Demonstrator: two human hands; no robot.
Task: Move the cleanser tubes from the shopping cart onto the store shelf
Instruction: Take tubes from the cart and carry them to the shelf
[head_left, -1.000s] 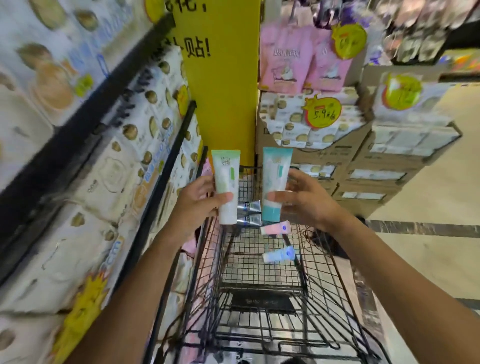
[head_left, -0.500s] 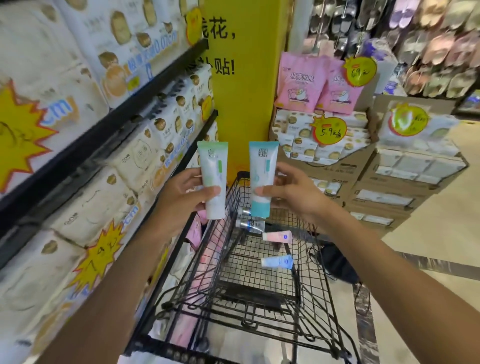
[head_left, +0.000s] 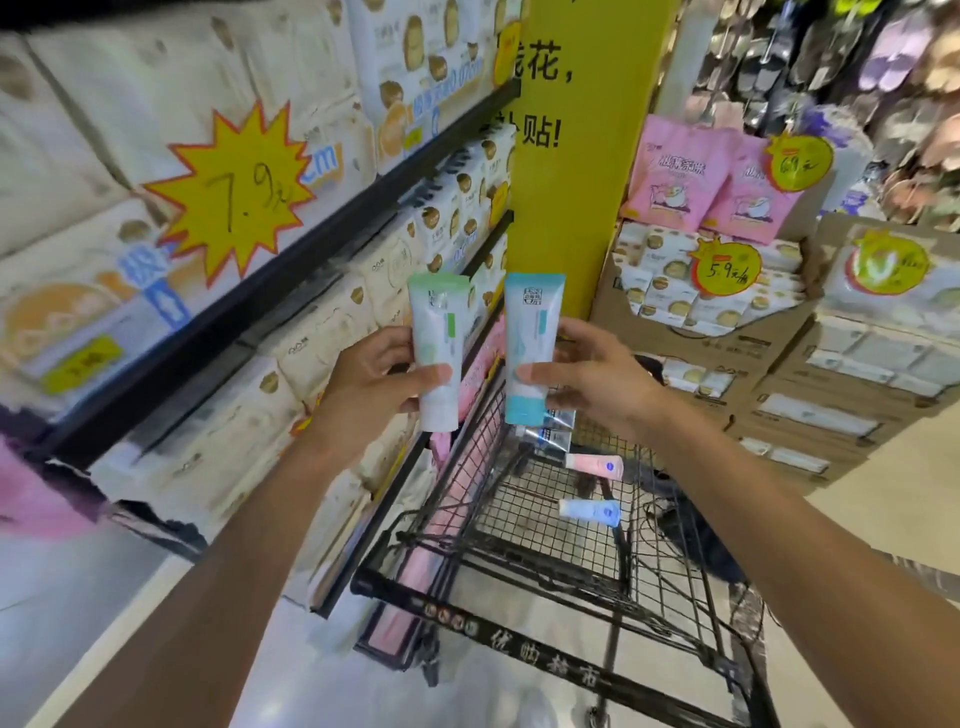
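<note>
Both arms are stretched forward above the shopping cart (head_left: 524, 525). The left hand (head_left: 371, 387) is raised over the cart's left rim, its thumb laid across the front of a green-topped tube (head_left: 435, 353) and its fingers curled behind it, so the tube is gripped upright with the crimped end up. The right hand (head_left: 597, 382) is held over the cart's far end, and a blue-topped tube (head_left: 530, 343) is pinched upright between its thumb in front and its fingers behind. The two tubes are held side by side, near each other but apart, level with the black edge of the store shelf (head_left: 332, 228) that runs to the left of the cart.

Inside the cart's wire basket, more tubes are seen: silver tubes (head_left: 548, 434) lying at the far end just below the right hand, their number not clear, then one pink tube (head_left: 595, 464) and one pale blue tube (head_left: 589, 511) lying nearer the handle, apart from each other. Two tubes are thus counted in the hands.

The shelf beside the cart is filled with white packs (head_left: 218, 431), and one yellow starburst price tag (head_left: 234, 192) is fixed to them.
</note>
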